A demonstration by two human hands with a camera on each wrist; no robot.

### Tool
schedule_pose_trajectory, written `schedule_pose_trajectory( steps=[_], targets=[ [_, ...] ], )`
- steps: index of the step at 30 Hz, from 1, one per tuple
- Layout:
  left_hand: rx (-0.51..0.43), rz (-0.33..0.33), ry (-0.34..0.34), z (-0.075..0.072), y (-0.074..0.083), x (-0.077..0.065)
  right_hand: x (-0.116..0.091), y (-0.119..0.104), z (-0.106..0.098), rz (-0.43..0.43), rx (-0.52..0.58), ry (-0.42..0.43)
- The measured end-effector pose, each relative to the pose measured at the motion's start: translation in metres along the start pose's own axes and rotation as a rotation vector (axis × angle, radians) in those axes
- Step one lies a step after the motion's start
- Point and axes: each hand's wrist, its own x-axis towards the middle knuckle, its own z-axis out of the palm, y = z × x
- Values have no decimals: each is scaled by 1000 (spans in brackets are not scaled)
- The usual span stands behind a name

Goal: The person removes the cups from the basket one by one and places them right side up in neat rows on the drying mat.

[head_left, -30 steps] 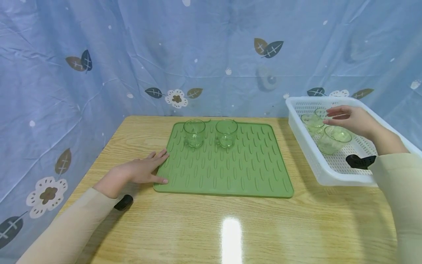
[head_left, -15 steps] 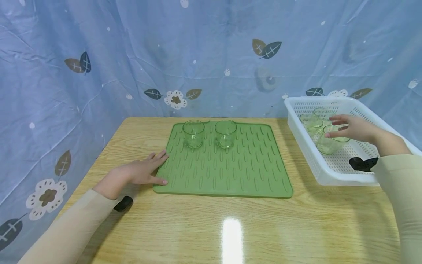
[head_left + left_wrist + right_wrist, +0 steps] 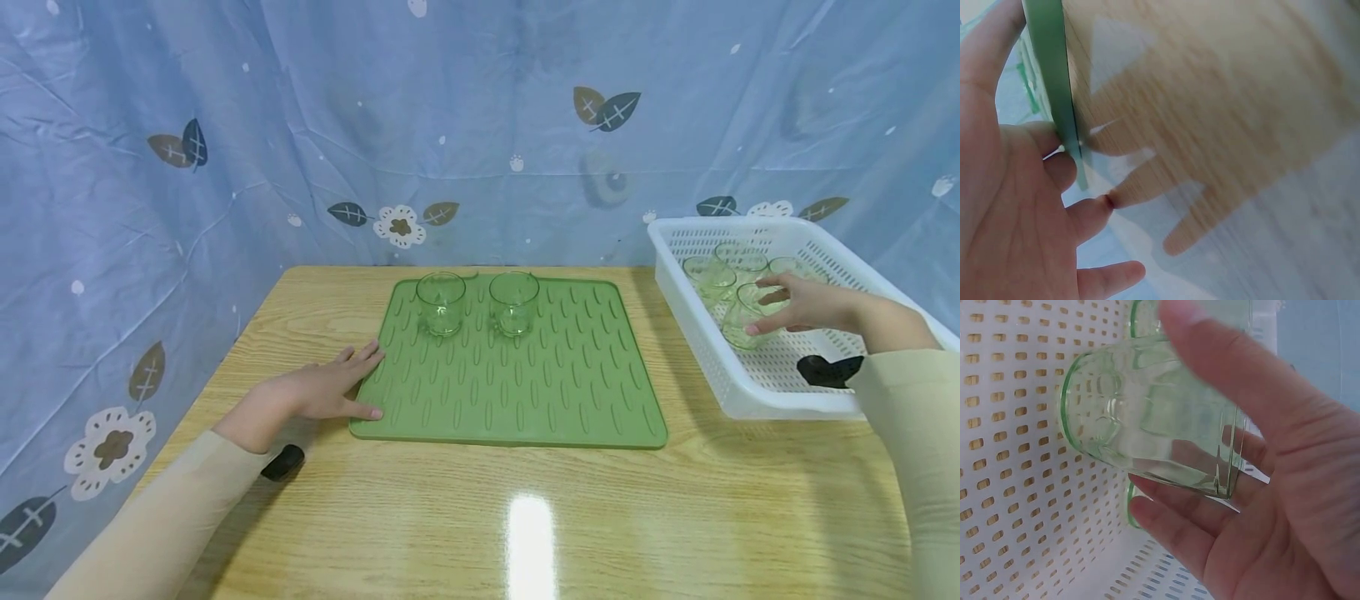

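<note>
My left hand [image 3: 322,392] lies with spread, straight fingers on the left edge of a green ridged mat [image 3: 525,392]. In the left wrist view the mat's edge [image 3: 1054,69] passes beside the thumb and fingers. Two clear greenish drinking glasses [image 3: 442,304] [image 3: 514,304] stand side by side near the mat's back edge. At the right, my right hand [image 3: 817,304] reaches into a white perforated basket [image 3: 780,407] and holds the nearest glass [image 3: 738,327]. The right wrist view shows thumb and fingers around opposite sides of this glass [image 3: 1141,406].
Several more glasses [image 3: 708,279] sit in the basket behind and beside the held one. The wooden table [image 3: 420,517] extends in front of the mat. A blue patterned curtain [image 3: 480,133] hangs along the back and left. Dark wrist devices [image 3: 828,372] show at both sleeves.
My right hand has come down from above the basket's glasses and closed around the nearest one. My left hand has stayed on the mat's edge.
</note>
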Motion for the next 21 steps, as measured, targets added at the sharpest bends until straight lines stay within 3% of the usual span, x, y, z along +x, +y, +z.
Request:
schedule_pose_trajectory(
  steps=[12,21],
  targets=[
    [0,-6,-1,-1,3,-1,-3,1,0,-15,-76,34],
    [-1,-4,-3,-1,3,-1,-11,-6,-8,-88,9,75]
  ],
)
